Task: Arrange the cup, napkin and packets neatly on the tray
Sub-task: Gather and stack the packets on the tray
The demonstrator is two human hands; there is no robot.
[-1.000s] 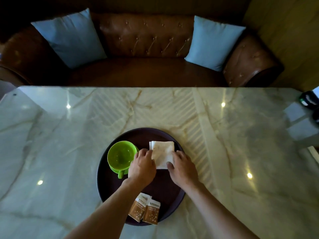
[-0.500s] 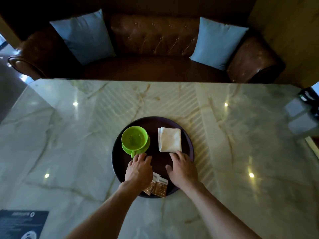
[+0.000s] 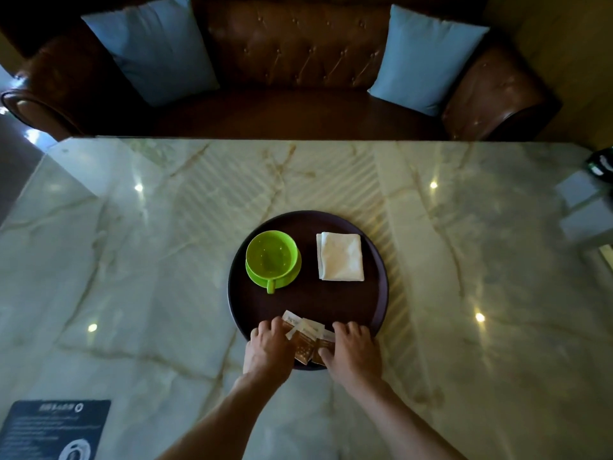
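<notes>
Reaching in from the near edge of the pale veined marble table [image 3: 132, 260], the left hand [image 3: 267, 351] and the right hand [image 3: 353, 351] flank a small cluster of brown-and-white paper packets [image 3: 306, 340] on the near rim of the round dark brown tray [image 3: 378, 293]. The left hand's curled fingers rest on the leftmost packet, and the right hand's fingers and thumb curl against the rightmost one; whether either hand truly pinches a packet or only presses it is hard to tell from this angle. The packets overlap one another, fanned unevenly. Farther back on the tray, the bright green plastic cup [image 3: 271, 257] stands upright on its matching green saucer [image 3: 292, 277] at the left, handle pointing toward the person. Beside it, well apart, lies the folded white napkin [image 3: 340, 257] at the right. Beyond the table stands a brown tufted leather sofa [image 3: 298, 44] with two blue cushions [image 3: 156, 44].
</notes>
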